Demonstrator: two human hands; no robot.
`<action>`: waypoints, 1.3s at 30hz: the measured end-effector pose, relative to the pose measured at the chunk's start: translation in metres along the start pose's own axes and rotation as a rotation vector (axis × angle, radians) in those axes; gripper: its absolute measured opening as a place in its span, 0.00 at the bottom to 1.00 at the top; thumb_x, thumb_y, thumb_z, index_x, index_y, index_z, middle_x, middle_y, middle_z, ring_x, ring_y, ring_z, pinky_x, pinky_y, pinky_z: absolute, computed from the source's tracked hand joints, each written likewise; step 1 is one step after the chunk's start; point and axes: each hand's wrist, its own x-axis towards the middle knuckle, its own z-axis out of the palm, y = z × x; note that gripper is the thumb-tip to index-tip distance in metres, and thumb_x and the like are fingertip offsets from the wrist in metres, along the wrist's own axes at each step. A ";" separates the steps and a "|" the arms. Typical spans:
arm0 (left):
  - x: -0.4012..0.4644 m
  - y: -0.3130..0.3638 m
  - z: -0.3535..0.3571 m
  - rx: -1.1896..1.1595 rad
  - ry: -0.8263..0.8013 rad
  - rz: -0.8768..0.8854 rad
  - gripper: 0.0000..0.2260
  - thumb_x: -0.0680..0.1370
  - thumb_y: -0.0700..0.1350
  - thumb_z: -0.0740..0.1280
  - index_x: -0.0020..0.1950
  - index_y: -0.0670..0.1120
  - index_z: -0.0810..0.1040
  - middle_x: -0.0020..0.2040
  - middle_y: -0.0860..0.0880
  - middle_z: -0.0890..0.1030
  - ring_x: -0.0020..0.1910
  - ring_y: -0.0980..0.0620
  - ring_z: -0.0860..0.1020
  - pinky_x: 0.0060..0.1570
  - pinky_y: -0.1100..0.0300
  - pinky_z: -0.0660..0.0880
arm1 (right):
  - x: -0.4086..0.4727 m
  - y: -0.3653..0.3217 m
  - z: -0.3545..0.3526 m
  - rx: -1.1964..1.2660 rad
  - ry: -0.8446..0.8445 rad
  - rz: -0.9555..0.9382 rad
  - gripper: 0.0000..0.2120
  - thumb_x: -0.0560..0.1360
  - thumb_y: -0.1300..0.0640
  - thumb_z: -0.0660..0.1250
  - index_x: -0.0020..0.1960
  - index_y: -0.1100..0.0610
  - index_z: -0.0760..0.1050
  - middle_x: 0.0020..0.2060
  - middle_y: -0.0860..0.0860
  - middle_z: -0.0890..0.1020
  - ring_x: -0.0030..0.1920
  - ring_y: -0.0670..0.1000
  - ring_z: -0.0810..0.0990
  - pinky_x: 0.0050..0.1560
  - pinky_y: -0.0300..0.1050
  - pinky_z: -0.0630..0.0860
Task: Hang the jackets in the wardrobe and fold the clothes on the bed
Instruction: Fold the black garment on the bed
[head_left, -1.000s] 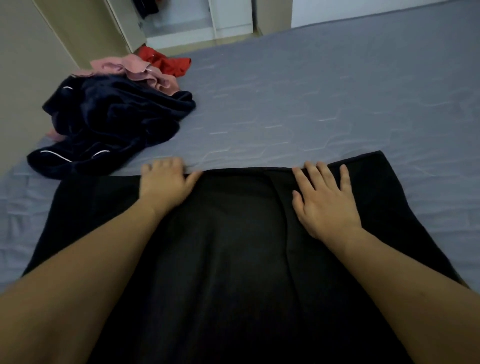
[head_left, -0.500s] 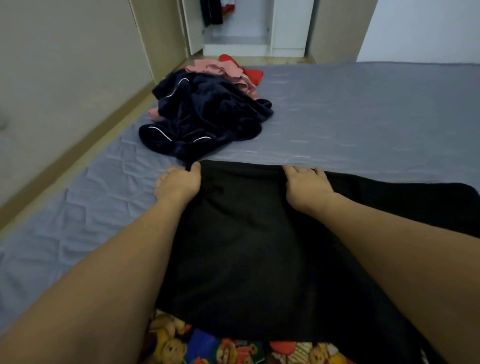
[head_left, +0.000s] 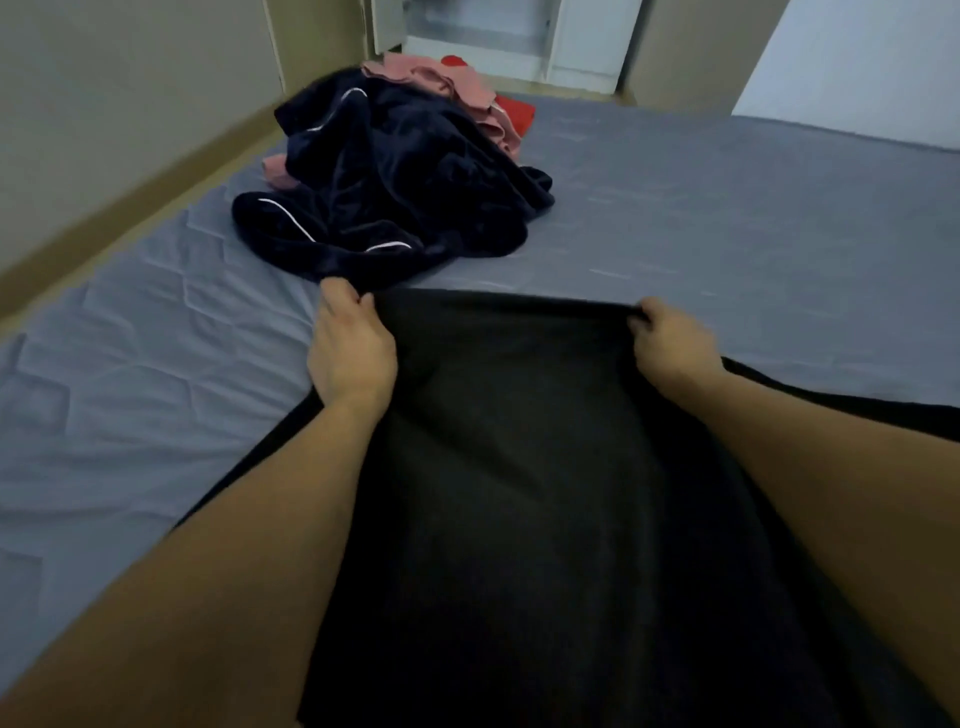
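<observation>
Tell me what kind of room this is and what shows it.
Most likely a bedroom. A wide bed with a grey quilted cover fills the view, loose clothes are heaped on it, and what looks like an open white wardrobe stands past its far end.

Bare bed sheet (head_left: 727, 223) is lying open toward one and two o'clock; a heap of clothes (head_left: 395, 192) is blocking eleven o'clock.

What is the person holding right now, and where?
Both hands grip the black garment by its far edge: left hand at one end, right hand at the other.
</observation>
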 end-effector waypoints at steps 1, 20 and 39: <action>0.002 0.001 0.000 0.000 0.042 0.001 0.07 0.83 0.50 0.54 0.52 0.47 0.65 0.45 0.48 0.74 0.43 0.46 0.73 0.40 0.52 0.65 | 0.004 -0.003 0.002 -0.054 0.092 -0.006 0.11 0.82 0.54 0.55 0.57 0.57 0.73 0.52 0.60 0.79 0.52 0.63 0.76 0.50 0.52 0.66; 0.060 0.050 -0.042 0.302 -0.921 -0.312 0.22 0.79 0.45 0.60 0.71 0.38 0.69 0.68 0.37 0.73 0.62 0.40 0.75 0.61 0.49 0.73 | -0.172 -0.098 0.008 -0.177 -0.201 -0.678 0.15 0.75 0.58 0.58 0.61 0.55 0.71 0.54 0.54 0.74 0.52 0.57 0.73 0.52 0.52 0.69; 0.035 0.098 -0.173 0.105 -0.941 -0.040 0.24 0.78 0.30 0.51 0.70 0.45 0.74 0.62 0.45 0.75 0.59 0.42 0.77 0.59 0.48 0.77 | -0.385 -0.288 0.037 -0.133 -0.523 -0.723 0.26 0.73 0.51 0.69 0.66 0.59 0.65 0.59 0.60 0.71 0.58 0.60 0.70 0.56 0.55 0.66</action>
